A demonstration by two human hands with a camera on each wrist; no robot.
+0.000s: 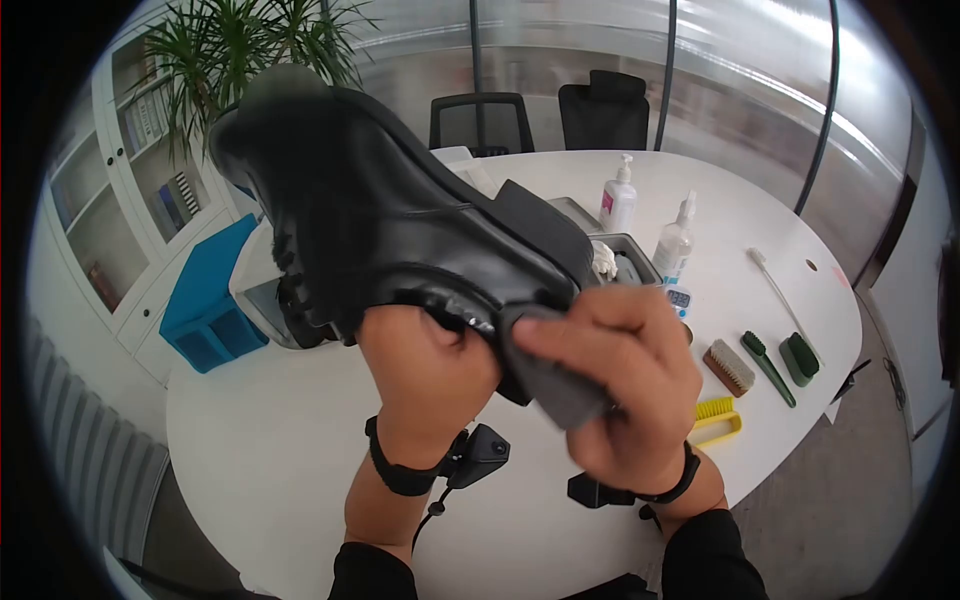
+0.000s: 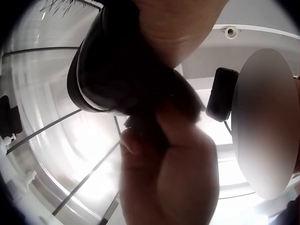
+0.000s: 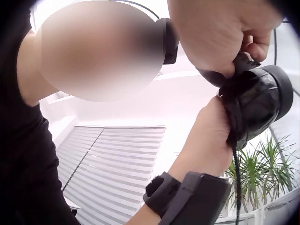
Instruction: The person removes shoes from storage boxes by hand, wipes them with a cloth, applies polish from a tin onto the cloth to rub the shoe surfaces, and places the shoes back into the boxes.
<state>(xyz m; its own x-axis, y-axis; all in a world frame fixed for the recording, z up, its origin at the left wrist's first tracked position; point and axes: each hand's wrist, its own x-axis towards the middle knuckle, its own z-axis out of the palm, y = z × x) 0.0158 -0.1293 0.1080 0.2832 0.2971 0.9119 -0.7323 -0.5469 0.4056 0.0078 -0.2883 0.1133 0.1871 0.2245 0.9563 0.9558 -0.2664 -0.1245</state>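
Note:
A glossy black shoe [image 1: 400, 225] is held up in the air, its toe toward the upper left and its heel toward the right. My left hand [image 1: 430, 365] grips it at the opening, with most fingers hidden by the shoe. My right hand [image 1: 635, 385] pinches a dark grey cloth or pad [image 1: 555, 378] against the shoe near the heel. In the left wrist view the right hand [image 2: 171, 173] is below the shoe [image 2: 108, 70]. The right wrist view shows both hands meeting at the shoe [image 3: 262, 101].
On the white table [image 1: 270, 470] stand a pump bottle [image 1: 619, 203], a spray bottle [image 1: 675, 245] and a metal tray [image 1: 640, 262]. Several brushes lie at the right, one yellow [image 1: 718, 422]. A blue box [image 1: 212, 295] and a white container [image 1: 262, 300] are at the left.

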